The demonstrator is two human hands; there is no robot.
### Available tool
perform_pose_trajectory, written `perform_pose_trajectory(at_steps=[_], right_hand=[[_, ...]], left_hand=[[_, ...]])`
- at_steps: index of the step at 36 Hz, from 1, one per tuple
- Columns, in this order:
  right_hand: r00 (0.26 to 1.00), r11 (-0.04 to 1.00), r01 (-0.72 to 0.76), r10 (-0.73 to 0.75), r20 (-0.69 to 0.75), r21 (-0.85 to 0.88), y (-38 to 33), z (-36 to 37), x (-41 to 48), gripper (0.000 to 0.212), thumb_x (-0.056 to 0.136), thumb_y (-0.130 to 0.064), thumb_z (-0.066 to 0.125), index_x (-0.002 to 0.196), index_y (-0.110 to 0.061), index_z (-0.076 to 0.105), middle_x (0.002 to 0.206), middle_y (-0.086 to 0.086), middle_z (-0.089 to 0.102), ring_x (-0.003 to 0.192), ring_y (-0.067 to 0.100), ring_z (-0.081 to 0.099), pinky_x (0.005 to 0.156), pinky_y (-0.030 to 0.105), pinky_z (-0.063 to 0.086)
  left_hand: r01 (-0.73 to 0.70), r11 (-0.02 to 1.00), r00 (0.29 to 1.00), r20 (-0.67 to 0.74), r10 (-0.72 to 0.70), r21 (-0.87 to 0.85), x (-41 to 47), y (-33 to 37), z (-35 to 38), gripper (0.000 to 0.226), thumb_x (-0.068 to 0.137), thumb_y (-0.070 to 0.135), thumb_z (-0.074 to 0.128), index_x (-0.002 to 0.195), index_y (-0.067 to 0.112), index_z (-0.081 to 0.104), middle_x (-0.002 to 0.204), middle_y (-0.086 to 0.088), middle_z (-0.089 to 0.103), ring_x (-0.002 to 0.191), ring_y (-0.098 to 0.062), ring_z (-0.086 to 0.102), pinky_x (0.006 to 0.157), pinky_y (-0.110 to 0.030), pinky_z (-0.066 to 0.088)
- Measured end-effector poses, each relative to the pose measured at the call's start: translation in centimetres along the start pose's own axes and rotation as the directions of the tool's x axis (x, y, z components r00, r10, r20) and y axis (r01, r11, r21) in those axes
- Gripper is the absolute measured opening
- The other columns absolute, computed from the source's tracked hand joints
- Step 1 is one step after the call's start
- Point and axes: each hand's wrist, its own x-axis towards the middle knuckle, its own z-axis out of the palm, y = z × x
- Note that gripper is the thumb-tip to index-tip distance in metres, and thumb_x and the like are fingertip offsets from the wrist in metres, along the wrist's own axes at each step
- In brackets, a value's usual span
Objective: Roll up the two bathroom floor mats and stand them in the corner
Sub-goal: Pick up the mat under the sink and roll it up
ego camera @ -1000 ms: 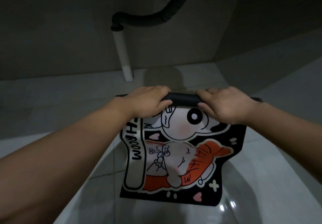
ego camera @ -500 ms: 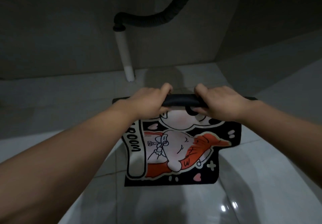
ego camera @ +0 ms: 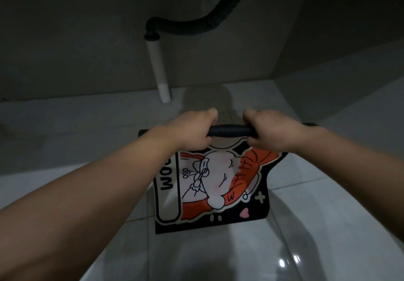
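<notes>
A black bathroom mat (ego camera: 214, 191) with a white and orange cartoon print and the letters "OOM" hangs in front of me above the floor. Its upper part is wound into a black roll (ego camera: 229, 130) held level. My left hand (ego camera: 192, 132) grips the roll left of centre, fingers curled over the top. My right hand (ego camera: 275, 132) grips it right of centre the same way. The roll's ends stick out past both wrists. Only this one mat is in view.
A white drain pipe (ego camera: 158, 71) stands on the tiled floor (ego camera: 306, 215) by the back wall, joined to a black corrugated hose (ego camera: 196, 26) above. The wall corner (ego camera: 275, 77) lies at the back right. The room is dim.
The roll has taken up more of the mat: the hanging printed part is shorter and its lower edge has risen. Both hands have turned over the roll, staying at about the same place.
</notes>
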Motion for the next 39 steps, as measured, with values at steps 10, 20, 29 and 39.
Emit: perform_pose_trajectory(at_steps=[10,20,29,39], right_hand=[[0.942,0.851,0.121,-0.261,-0.211,-0.511,-1.4,1.0,-0.6,0.047,0.078,-0.017,0.062,0.118,-0.01,0.039,0.077,0.008,0.06,0.054,0.027,0.054,0.046,0.032,0.033],[0.962,0.989,-0.07,0.033,0.272,0.127,-0.9,-0.8,0.3,0.039,0.069,-0.053,0.069,0.091,-0.028,0.049,0.084,-0.001,0.058,0.071,0.017,0.056,0.061,0.035,0.048],[0.977,0.989,-0.116,0.096,0.19,0.096,-1.6,1.5,0.3,0.024,0.08,-0.029,0.064,0.102,-0.022,0.057,0.089,0.005,0.064,0.086,0.029,0.063,0.066,0.031,0.045],[0.944,0.902,0.155,-0.256,-0.208,-0.403,-3.7,1.5,-0.8,0.016,0.076,-0.011,0.059,0.088,-0.009,0.05,0.072,0.01,0.058,0.056,0.029,0.054,0.046,0.033,0.032]], left_hand=[[0.195,0.946,0.955,0.27,-0.123,-0.26,0.2,-0.8,0.0,0.031,0.065,0.035,0.074,0.089,0.031,0.055,0.08,0.004,0.064,0.07,-0.015,0.063,0.06,-0.029,0.052],[-0.081,0.911,0.938,-0.278,0.207,0.405,-1.2,1.1,2.3,0.021,0.07,0.013,0.066,0.087,0.011,0.053,0.08,-0.009,0.061,0.068,-0.029,0.059,0.052,-0.029,0.026],[-0.048,0.974,0.997,-0.043,0.059,0.221,-0.2,1.1,1.3,0.036,0.066,0.04,0.067,0.089,0.025,0.043,0.079,0.004,0.056,0.073,-0.022,0.059,0.051,-0.029,0.033],[0.194,0.966,0.967,0.202,-0.158,-0.173,-0.7,0.4,0.9,0.023,0.067,0.016,0.066,0.076,0.031,0.051,0.067,0.006,0.056,0.061,-0.011,0.055,0.048,-0.022,0.036]])
